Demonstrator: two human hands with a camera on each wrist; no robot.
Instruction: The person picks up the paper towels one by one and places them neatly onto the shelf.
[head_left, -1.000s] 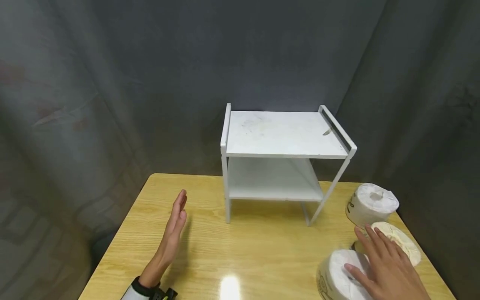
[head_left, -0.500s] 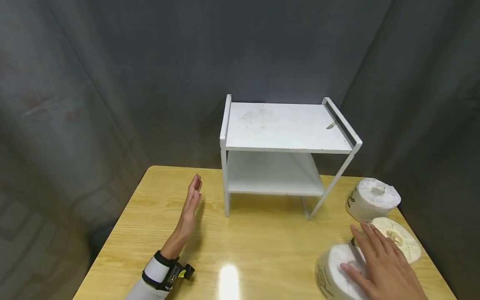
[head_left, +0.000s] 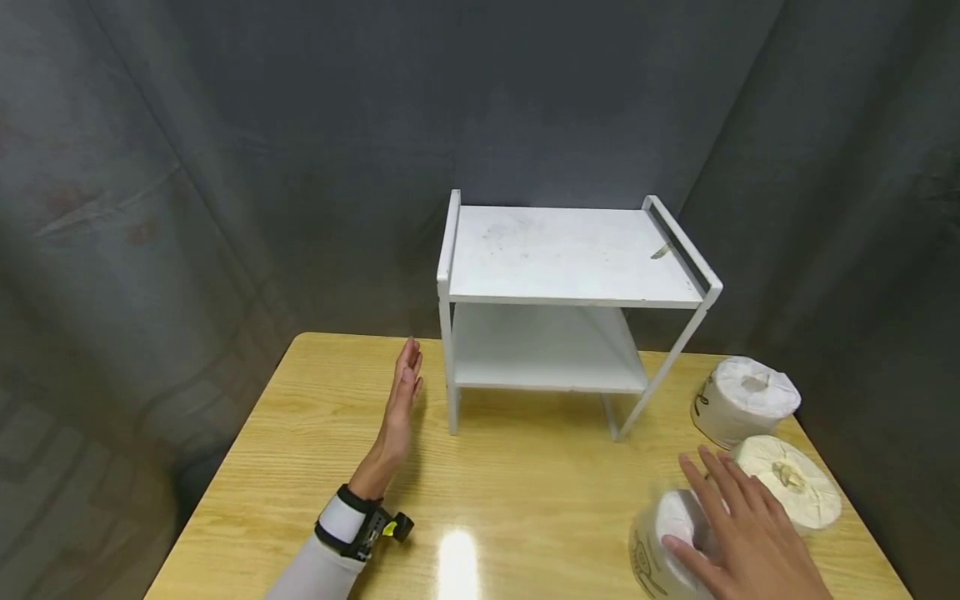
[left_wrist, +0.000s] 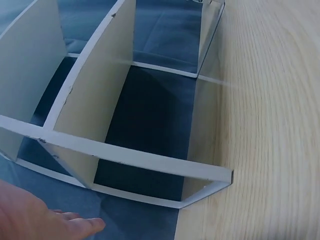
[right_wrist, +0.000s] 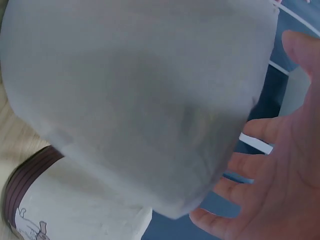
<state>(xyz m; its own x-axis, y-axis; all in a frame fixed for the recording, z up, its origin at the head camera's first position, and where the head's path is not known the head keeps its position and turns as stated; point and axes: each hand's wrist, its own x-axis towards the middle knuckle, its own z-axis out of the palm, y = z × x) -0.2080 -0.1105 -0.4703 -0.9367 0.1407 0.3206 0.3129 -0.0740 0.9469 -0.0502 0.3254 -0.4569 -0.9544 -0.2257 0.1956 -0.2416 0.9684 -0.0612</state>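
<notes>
A dark curtain (head_left: 570,100) backs the work area. The wooden table (head_left: 540,483) supports a white shelf unit (head_left: 570,258). Three wrapped paper rolls sit at the table's right side: far roll (head_left: 738,404), middle roll (head_left: 806,479), near roll (head_left: 651,546). The right hand (head_left: 750,533) is positioned over the near roll, fingers spread, not gripping; contact cannot be determined. The left hand (head_left: 392,429), fingers straight and holding nothing, is near the shelf unit's left front leg (head_left: 452,392).

Head view looks down, wrists closer; left wrist shares the shelf (head_left: 562,275).
</notes>
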